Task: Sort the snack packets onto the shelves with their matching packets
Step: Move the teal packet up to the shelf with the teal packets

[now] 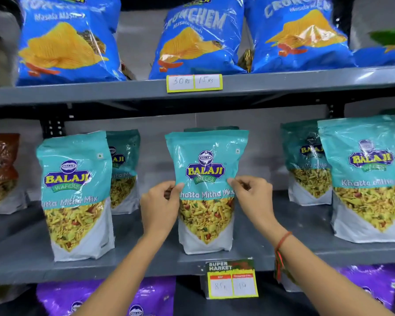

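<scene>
- Khatta Mitha Mix packet (206,190): it stands upright on the middle shelf (146,258), near the front edge, between our two hands. A second teal pouch stands directly behind it.
- Left hand (161,205): we pinch the packet's left edge between thumb and fingertips, closed on the film just below the logo.
- Right hand (252,197): we pinch the right edge at the same height, thumb and fingers closed on it. A red thread (282,244) sits on this wrist.
- Outward of the left fingers: a matching teal packet (75,195) stands well apart, with another behind it, and a brown packet (1,172) at the far end.
- Outward of the right fingers: two more matching teal packets (363,179) stand well apart.
- Above the fingers: blue Crunchem bags (198,39) fill the upper shelf. Below the wrists: purple packets (100,297) and a price tag (232,280).
- Progress: we judge this packet correctly placed with its own kind; release remains. We cannot tell how many packets are left to sort.
</scene>
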{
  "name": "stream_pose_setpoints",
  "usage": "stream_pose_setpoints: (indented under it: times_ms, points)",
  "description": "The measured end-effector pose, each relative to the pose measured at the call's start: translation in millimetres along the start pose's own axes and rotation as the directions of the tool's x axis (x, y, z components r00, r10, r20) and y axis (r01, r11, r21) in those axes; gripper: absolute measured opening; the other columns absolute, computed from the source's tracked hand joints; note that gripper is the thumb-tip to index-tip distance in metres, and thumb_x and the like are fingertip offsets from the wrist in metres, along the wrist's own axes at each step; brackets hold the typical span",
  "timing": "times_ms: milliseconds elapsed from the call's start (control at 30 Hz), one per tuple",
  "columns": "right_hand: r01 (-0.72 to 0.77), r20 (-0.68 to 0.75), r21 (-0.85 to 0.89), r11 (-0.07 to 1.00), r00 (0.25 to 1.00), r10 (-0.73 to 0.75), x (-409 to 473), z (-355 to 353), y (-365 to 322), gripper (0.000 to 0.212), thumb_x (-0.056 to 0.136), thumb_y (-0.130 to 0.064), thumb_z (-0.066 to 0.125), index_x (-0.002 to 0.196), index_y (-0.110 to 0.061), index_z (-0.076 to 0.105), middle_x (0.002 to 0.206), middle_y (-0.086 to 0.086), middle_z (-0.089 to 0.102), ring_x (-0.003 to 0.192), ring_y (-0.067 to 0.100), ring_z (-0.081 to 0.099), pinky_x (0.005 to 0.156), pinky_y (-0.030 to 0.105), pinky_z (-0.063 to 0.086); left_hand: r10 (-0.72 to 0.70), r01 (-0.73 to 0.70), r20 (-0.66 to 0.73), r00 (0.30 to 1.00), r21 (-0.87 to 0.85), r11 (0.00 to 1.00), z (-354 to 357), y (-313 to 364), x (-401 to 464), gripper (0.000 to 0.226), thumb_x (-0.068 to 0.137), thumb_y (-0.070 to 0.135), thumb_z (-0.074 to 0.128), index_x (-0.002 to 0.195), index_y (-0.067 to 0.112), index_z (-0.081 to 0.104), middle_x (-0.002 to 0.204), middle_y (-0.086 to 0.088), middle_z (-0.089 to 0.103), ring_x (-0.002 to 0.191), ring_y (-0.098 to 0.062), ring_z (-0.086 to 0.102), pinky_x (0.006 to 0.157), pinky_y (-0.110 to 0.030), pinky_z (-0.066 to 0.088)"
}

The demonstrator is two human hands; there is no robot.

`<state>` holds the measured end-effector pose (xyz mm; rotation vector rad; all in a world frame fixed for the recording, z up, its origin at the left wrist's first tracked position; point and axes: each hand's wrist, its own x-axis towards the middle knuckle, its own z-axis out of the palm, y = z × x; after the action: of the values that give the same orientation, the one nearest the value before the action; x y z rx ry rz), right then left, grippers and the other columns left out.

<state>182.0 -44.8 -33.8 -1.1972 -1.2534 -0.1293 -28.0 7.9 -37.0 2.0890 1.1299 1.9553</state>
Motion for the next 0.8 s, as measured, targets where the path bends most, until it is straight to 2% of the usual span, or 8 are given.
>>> stream_pose_setpoints:
  times_ms: [133, 233, 333, 433, 500, 533, 633, 800]
  points:
    - [-0.048, 0.069, 0.08, 0.996, 0.997, 0.043, -2.1, -1.1, 3.0, 0.037, 0.089, -0.033, 0.068, 0.068, -0.002, 0.067, 0.056, 0.006, 0.061, 0.053, 0.005, 0.042, 0.051, 0.028, 0.034, -0.032, 0.034, 0.035, 0.999, -0.063, 0.997, 0.3, -3.1, -0.1, 0.019, 0.09, 0.035, 0.068, 0.087, 0.019, 0.078, 0.075, 0.013, 0.073, 0.071, -0.007, 0.07, 0.068, -0.039, 0.059]
    - [-0.205, 0.193, 0.146, 0.968, 0.965, 0.175, -11.8, -7.6, 8.8, 0.038, 0.079, -0.055, 0.071, 0.094, -0.02, 0.076, 0.084, -0.002, 0.078, 0.075, 0.002, 0.069, 0.065, 0.019, 0.051, -0.125, 0.155, 0.171, 0.977, -0.177, 0.972, -5.5, -9.1, -3.6, 0.035, 0.078, 0.061, 0.068, 0.096, 0.031, 0.073, 0.086, 0.019, 0.076, 0.079, 0.0, 0.071, 0.074, -0.035, 0.06]
    - [-0.346, 0.479, 0.072, 0.935, 0.835, 0.272, -31.5, -15.8, 24.7, 0.065, 0.056, -0.066, 0.081, 0.112, -0.041, 0.06, 0.109, -0.017, 0.073, 0.094, -0.011, 0.068, 0.077, 0.011, 0.052, -0.27, 0.373, 0.424, 0.864, -0.182, 0.91, -14.1, -28.8, -15.5, 0.093, 0.047, 0.084, 0.073, 0.127, 0.041, 0.054, 0.118, 0.019, 0.068, 0.1, -0.007, 0.07, 0.092, -0.038, 0.056]
    - [-0.257, 0.659, -0.154, 0.954, 0.693, 0.293, -47.8, -17.3, 32.9, 0.078, 0.056, -0.059, 0.085, 0.123, -0.044, 0.049, 0.122, -0.023, 0.066, 0.11, -0.009, 0.061, 0.092, 0.015, 0.048, -0.335, 0.449, 0.656, 0.676, -0.006, 0.894, -21.5, -44.1, -32.4, 0.126, 0.027, 0.077, 0.084, 0.138, 0.039, 0.038, 0.128, 0.011, 0.058, 0.115, -0.011, 0.062, 0.104, -0.039, 0.05]
    - [-0.177, 0.69, -0.199, 0.964, 0.674, 0.266, -50.9, -14.7, 33.1, 0.086, 0.058, -0.057, 0.086, 0.131, -0.042, 0.045, 0.124, -0.026, 0.062, 0.113, -0.007, 0.058, 0.089, 0.011, 0.045, -0.342, 0.439, 0.73, 0.591, 0.064, 0.896, -19.8, -45.7, -41.9, 0.111, 0.029, 0.065, 0.091, 0.126, 0.04, 0.045, 0.124, 0.016, 0.064, 0.109, -0.002, 0.065, 0.1, -0.032, 0.052]
    - [-0.14, 0.69, -0.209, 0.968, 0.68, 0.248, -51.0, -13.1, 32.1, 0.087, 0.057, -0.056, 0.086, 0.133, -0.041, 0.044, 0.122, -0.026, 0.061, 0.112, -0.005, 0.058, 0.086, 0.009, 0.044, -0.343, 0.435, 0.731, 0.591, 0.069, 0.898, -17.2, -46.0, -45.2, 0.098, 0.032, 0.058, 0.093, 0.118, 0.038, 0.05, 0.119, 0.016, 0.069, 0.104, 0.002, 0.067, 0.097, -0.03, 0.054]
    - [-0.102, 0.673, -0.221, 0.97, 0.704, 0.227, -49.4, -10.6, 31.7, 0.083, 0.056, -0.054, 0.087, 0.127, -0.041, 0.046, 0.116, -0.025, 0.062, 0.106, -0.005, 0.059, 0.079, 0.007, 0.045, -0.339, 0.384, 0.667, 0.663, 0.086, 0.92, -7.3, -44.6, -48.5, 0.075, 0.036, 0.049, 0.093, 0.102, 0.036, 0.059, 0.101, 0.017, 0.076, 0.089, 0.005, 0.071, 0.088, -0.033, 0.059]
    - [-0.114, 0.634, -0.218, 0.969, 0.739, 0.229, -42.8, -20.0, 41.2, 0.076, 0.054, -0.049, 0.09, 0.12, -0.038, 0.053, 0.116, -0.023, 0.067, 0.104, -0.007, 0.062, 0.081, 0.004, 0.046, -0.324, 0.354, 0.64, 0.697, 0.086, 0.931, 8.8, -35.8, -46.8, 0.073, 0.034, 0.053, 0.09, 0.099, 0.033, 0.062, 0.098, 0.016, 0.076, 0.084, 0.004, 0.071, 0.082, -0.029, 0.06]
